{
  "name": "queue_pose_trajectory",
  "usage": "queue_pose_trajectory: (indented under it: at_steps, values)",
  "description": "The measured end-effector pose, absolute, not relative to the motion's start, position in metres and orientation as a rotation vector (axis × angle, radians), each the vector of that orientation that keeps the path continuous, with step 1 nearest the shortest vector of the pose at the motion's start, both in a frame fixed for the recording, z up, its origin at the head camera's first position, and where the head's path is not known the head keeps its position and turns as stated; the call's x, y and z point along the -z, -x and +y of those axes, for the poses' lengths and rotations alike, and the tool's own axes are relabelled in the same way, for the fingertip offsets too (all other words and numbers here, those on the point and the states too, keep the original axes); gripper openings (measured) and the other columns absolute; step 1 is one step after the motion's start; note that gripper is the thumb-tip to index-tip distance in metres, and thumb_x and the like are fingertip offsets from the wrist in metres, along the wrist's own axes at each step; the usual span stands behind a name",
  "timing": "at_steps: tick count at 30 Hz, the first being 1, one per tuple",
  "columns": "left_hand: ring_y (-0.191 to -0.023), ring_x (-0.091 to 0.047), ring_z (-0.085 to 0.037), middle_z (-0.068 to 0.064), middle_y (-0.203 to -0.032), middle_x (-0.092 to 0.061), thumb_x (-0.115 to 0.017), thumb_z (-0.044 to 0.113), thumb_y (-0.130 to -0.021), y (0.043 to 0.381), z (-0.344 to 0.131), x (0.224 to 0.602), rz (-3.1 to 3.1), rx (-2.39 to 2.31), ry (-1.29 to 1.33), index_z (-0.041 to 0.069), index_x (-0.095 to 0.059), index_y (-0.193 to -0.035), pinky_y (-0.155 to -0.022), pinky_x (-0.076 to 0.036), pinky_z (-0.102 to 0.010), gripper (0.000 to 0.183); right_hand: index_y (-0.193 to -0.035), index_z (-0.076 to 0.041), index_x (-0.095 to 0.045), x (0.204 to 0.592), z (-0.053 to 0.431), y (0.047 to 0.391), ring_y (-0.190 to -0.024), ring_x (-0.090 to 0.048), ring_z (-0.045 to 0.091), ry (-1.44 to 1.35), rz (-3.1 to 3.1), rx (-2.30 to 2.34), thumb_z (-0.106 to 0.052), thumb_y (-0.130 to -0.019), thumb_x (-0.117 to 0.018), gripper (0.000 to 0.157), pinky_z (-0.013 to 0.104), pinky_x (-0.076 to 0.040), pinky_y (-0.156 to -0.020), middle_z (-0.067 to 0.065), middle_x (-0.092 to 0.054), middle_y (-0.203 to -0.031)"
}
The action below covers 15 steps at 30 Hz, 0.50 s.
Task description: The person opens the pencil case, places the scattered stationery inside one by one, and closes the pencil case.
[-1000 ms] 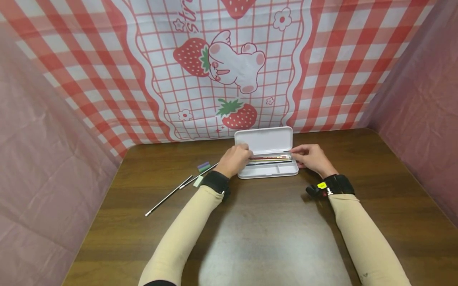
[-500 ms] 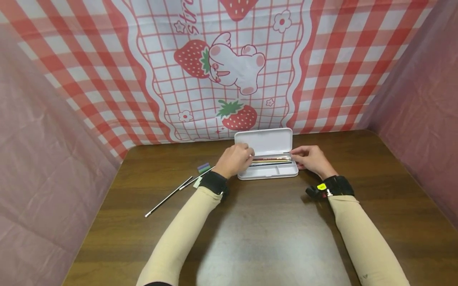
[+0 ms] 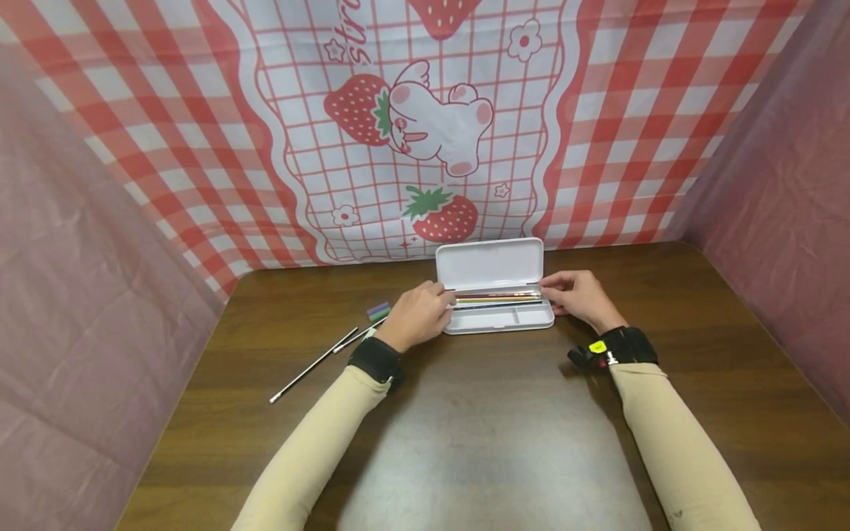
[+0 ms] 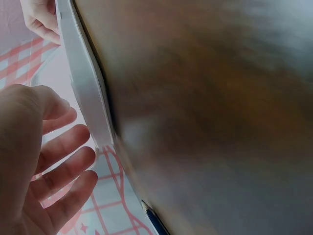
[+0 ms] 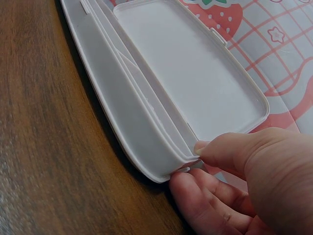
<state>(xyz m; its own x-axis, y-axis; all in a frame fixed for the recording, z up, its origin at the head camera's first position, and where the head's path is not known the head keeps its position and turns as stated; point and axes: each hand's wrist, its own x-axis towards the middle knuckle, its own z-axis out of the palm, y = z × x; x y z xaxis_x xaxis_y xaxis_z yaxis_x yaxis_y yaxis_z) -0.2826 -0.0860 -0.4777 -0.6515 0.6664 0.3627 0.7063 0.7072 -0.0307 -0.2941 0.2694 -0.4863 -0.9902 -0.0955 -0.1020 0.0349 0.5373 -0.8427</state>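
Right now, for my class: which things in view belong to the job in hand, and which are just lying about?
In the job, it seems:
White case, open, its end pinched by the right hand
Pencils inside
Left hand, near the case's other end

Lying about, though possibly wanted too:
Two loose pencils
Purple-and-green block
Pale block, mostly hidden

Brown wooden table (image 3: 505, 428), red-and-white strawberry-print cloth (image 3: 624, 140) behind it, pinkish drapes (image 3: 86, 310) at both sides.
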Motion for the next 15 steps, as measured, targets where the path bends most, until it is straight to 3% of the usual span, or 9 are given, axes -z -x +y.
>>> queue_pose_trajectory:
  at_steps: [3,15]
  values:
    - [-0.092,-0.072,-0.025,-0.008,-0.102,-0.077,-0.072,0.017,-0.105,0.277,-0.093,0.476,-2.570,0.159,1.059,0.008,-0.081,-0.117,-0.077,-0.064,-0.039,0.018,-0.141,0.005,-0.073,0.486,0.270,0.294,-0.080,-0.068,0.014,0.043,2.636,1.444,-0.019,-0.108,-0.076,0.041,0.020,-0.065,-0.073,0.023,-0.070,-0.118]
    - [-0.087,-0.069,-0.024,-0.006,-0.093,-0.071,-0.080,0.015,-0.100,0.242,-0.111,0.462,-2.512,0.201,1.127,0.008,-0.079,-0.103,-0.075,-0.061,-0.037,0.008,-0.140,0.007,-0.073,0.484,0.269,0.294,-0.076,-0.065,0.010,0.055,2.633,1.472,-0.017,-0.107,-0.077,0.041,0.020,-0.065,-0.070,0.018,-0.071,-0.110]
